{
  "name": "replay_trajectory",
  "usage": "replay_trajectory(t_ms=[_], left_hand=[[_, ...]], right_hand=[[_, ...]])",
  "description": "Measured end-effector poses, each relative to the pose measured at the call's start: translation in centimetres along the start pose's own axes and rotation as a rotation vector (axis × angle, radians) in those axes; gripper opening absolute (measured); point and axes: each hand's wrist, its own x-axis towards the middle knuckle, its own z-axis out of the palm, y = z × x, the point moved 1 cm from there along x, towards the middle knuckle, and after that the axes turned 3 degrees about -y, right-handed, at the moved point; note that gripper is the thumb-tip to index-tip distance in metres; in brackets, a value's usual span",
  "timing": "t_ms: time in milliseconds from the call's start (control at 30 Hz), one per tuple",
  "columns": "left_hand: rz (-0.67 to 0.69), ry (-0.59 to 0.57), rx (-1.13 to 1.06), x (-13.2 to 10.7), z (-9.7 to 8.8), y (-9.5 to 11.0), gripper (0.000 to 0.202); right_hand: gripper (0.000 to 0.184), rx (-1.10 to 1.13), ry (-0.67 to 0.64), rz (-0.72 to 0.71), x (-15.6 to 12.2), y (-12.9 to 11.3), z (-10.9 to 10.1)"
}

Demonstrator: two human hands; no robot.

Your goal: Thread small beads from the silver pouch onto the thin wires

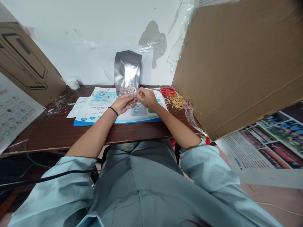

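Tiny multicoloured beads [127, 90] heaped against one silver foil pouch [127, 70], atop your blue-printed paper sheet [120, 118].
Your left hand [122, 104] and right hand [147, 97] pinch something too small to tell; one pair of red-handled scissors [167, 91] lies beyond.

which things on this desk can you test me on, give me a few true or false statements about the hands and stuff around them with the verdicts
1. A black band circles the wrist of the left hand. True.
2. The right hand holds the red-handled scissors. False: the scissors lie apart to the right, beside a pile of thin gold pins; the right hand's fingers pinch something too small to tell, close to the left hand's fingers.
3. The silver foil pouch lies flat on the desk. False: it stands upright by the white wall.
4. A blue-and-white printed sheet lies beneath the hands on a dark wood desk. True.
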Motion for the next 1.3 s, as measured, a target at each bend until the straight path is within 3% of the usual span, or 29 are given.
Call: replay_trajectory(t_ms=[1300], left_hand=[[0.010,0.022,0.042,0.33,-0.21,-0.20,0.019]], right_hand=[[0.020,-0.014,-0.022,0.031,-0.09,-0.71,-0.69]])
